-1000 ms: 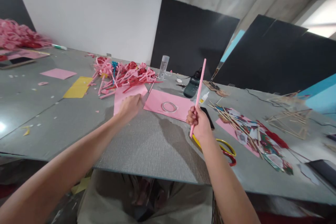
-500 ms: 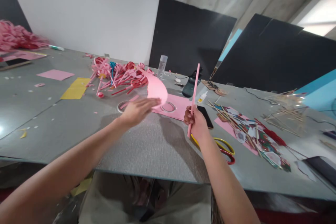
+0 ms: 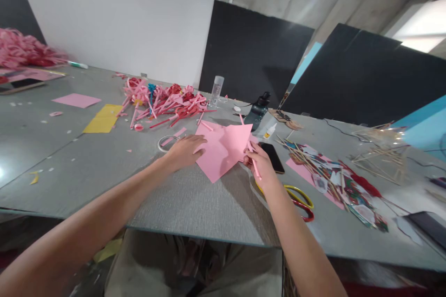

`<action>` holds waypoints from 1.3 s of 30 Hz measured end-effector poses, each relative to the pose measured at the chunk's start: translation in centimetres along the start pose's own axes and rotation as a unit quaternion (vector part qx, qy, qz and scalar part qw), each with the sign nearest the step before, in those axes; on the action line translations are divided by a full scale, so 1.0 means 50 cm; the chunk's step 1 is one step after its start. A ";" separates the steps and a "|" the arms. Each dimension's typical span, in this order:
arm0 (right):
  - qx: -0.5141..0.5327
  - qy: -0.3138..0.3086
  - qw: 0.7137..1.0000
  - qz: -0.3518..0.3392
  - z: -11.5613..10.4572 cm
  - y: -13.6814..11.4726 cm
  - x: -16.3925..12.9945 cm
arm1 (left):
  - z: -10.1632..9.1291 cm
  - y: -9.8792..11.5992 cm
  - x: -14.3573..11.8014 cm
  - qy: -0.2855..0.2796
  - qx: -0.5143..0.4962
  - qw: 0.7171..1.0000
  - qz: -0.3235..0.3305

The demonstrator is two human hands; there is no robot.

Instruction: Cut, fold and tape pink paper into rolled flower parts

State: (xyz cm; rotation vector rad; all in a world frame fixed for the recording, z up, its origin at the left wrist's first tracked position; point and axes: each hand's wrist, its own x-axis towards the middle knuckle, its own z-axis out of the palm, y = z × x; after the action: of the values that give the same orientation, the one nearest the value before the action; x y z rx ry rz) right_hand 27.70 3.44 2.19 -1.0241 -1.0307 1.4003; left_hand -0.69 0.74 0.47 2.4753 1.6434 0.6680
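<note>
My left hand (image 3: 186,152) lies with fingers stretched out at the left edge of a pink paper sheet (image 3: 219,153). The sheet is creased, with its right corner raised and one corner pointing toward me. In my right hand (image 3: 260,162), the fingers are wrapped round a thin pink paper stick (image 3: 256,169), held tilted beside the sheet's right edge. Whether this hand also touches the sheet, I cannot tell. A roll of tape (image 3: 162,145) sits just left of my left hand, with a pink strip near it. Scissors (image 3: 302,199) with yellow and red handles lie beside my right forearm.
Behind the sheet lies a pile of pink and red paper flowers (image 3: 167,100). A clear cup (image 3: 216,90), a dark bottle (image 3: 258,111), a glue bottle (image 3: 270,131) and a phone (image 3: 273,158) stand or lie nearby. Sticks and cutouts (image 3: 331,176) cover the right side.
The curled pink sheet by my left hand has come down flatter and lies spread between my hands. The pink stick in my right hand has tipped from near upright to leaning left and lower.
</note>
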 end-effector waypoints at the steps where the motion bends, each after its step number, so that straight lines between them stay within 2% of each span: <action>1: 0.000 0.005 1.000 -0.002 0.000 0.000 0.000 | 0.002 -0.013 0.000 -0.003 0.021 1.000 -0.020; 5: -0.010 0.030 0.999 -0.013 -0.003 0.003 0.005 | 0.016 -0.044 -0.007 -0.016 0.061 0.997 -0.051; 17: -0.024 0.081 0.996 -0.039 -0.003 0.011 0.016 | 0.024 -0.064 -0.004 0.002 0.090 0.992 -0.094; 21: -0.034 0.072 0.996 -0.049 -0.002 0.014 0.015 | 0.026 -0.062 -0.003 -0.002 0.082 0.993 -0.084; 29: -0.080 0.053 0.994 -0.056 0.001 0.010 0.005 | 0.014 -0.040 0.006 0.026 0.036 0.994 -0.099; 39: -0.144 0.050 0.985 -0.082 -0.001 0.018 0.009 | 0.006 -0.010 0.015 0.018 -0.023 0.999 -0.014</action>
State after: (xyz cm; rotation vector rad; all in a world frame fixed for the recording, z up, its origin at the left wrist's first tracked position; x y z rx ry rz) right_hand 27.48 3.85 1.30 -1.1781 -1.2374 1.0742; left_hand -0.76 1.65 0.26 2.4181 1.6519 0.7414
